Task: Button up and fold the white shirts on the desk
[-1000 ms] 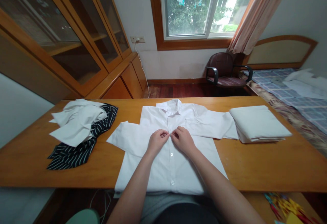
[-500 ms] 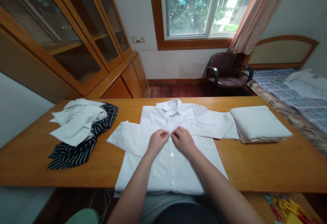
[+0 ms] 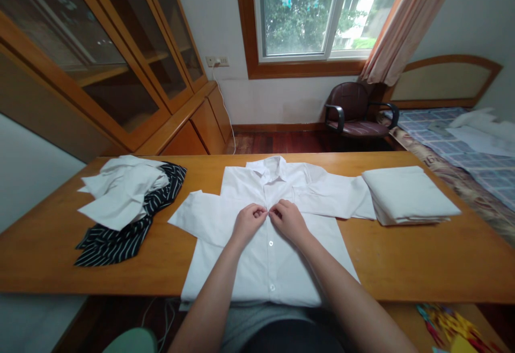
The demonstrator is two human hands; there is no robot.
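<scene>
A white long-sleeved shirt (image 3: 245,270) lies face up on the wooden table (image 3: 418,267), its collar toward the far edge and its hem at the near edge. My left hand (image 3: 251,219) and my right hand (image 3: 286,219) meet at the middle of the front placket, both pinching the fabric there with fingertips almost touching. Whatever sits between the fingertips is hidden. Below them, white buttons (image 3: 271,243) run down the placket. Both sleeves are spread outward to the sides.
On the left lie crumpled white cloth (image 3: 120,186) and black-and-white striped fabric (image 3: 120,243). A folded white cloth stack (image 3: 410,195) rests at the right, touching the shirt's cuff. Beyond the table stand a glass-door cabinet (image 3: 161,111), an armchair (image 3: 354,109) and a bed (image 3: 470,144).
</scene>
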